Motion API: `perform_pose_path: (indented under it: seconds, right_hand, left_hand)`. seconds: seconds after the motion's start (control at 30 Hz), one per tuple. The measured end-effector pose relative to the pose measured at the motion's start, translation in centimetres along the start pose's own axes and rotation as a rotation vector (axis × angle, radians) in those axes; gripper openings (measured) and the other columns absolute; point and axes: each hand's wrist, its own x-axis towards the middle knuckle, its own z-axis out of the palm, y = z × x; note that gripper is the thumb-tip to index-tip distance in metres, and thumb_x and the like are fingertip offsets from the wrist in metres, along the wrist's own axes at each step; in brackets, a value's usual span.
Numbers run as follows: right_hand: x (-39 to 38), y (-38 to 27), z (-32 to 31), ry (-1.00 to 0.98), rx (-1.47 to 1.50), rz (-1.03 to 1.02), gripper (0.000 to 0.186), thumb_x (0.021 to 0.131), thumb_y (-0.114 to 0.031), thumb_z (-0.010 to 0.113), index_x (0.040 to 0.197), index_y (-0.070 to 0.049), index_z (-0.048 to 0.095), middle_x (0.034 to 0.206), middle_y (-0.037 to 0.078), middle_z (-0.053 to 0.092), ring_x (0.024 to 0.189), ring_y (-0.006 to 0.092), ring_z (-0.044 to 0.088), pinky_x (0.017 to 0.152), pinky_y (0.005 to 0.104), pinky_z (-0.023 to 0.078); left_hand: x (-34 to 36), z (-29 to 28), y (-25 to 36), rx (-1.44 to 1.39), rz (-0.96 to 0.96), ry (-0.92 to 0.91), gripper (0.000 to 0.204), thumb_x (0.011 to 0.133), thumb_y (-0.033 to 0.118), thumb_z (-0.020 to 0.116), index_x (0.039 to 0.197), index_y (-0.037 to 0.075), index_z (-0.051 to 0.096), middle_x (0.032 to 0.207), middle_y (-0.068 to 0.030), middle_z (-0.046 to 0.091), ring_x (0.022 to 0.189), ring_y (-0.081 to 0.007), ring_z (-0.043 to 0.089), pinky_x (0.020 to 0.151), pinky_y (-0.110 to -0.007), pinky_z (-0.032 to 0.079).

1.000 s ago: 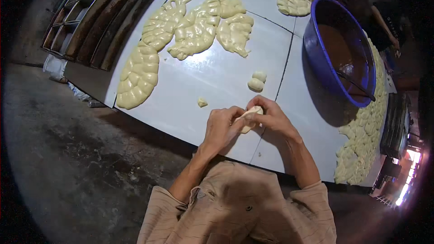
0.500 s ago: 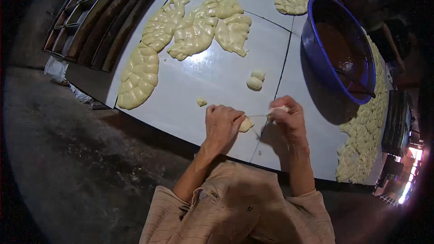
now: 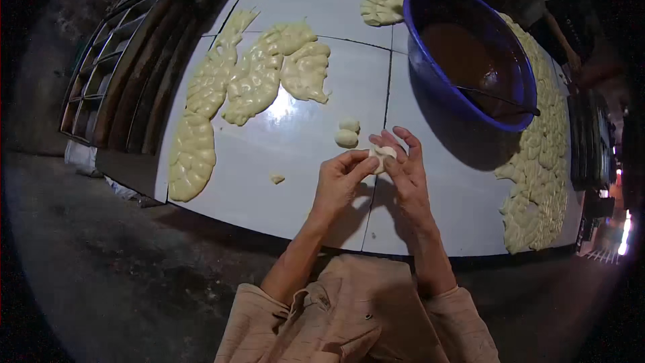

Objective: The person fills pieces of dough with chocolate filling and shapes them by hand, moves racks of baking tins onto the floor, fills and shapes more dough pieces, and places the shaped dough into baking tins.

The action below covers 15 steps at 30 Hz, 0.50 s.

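Note:
My left hand (image 3: pixel 339 185) pinches a small pale dough piece (image 3: pixel 380 154) between thumb and curled fingers, over the white tiled table (image 3: pixel 272 212) near its front edge. My right hand (image 3: pixel 406 168) holds the same piece with its thumb, some fingers raised and curved around it. Just beyond my hands lie two small dough lumps (image 3: pixel 347 136), and a small scrap (image 3: pixel 276 178) sits to their lower left. Large flattened, segmented masses of glossy yellow dough (image 3: pixel 191 161) cover the left part of the tabletop.
A blue tub (image 3: pixel 420 44) of brown liquid, a dark stick across it, stands at right. More dough covers the right edge (image 3: pixel 534 181) and far side (image 3: pixel 383 7). Stacked metal trays (image 3: pixel 111 67) are at left. Another person's arm (image 3: pixel 564 40) is at upper right.
Half a second ago my hands were apart, with a thin strand of dough stretched between them. They have come together on one piece, held higher. The camera view has shifted.

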Motion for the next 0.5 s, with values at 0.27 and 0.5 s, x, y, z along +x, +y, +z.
perform_pose_path:
  seconds: [0.27,0.5]
  right_hand:
    - [0.4,0.8,-5.6,-0.139,-0.265,0.063,0.038,0.093,-0.025,0.066,0.123,-0.003,0.060,0.109,0.008,0.064,0.098,0.0138,0.057,0.087,0.0314,0.048]
    - [0.1,0.8,-5.9,0.079,-0.241,-0.091,0.020,0.085,-0.007,0.071,0.104,-0.003,0.064,0.095,0.003,0.066,0.090,0.0113,0.060,0.084,0.0267,0.049]
  left_hand:
    - [0.2,1.3,-0.8,0.334,0.121,-0.005,0.025,0.095,0.018,0.066,0.106,-0.003,0.069,0.092,-0.0053,0.070,0.087,-0.0106,0.064,0.076,-0.026,0.052]
    - [1.3,5.6,-0.4,0.392,0.605,0.062,0.067,0.101,0.048,0.047,0.142,-0.004,0.039,0.139,-0.0204,0.048,0.121,-0.0298,0.054,0.101,-0.041,0.043]
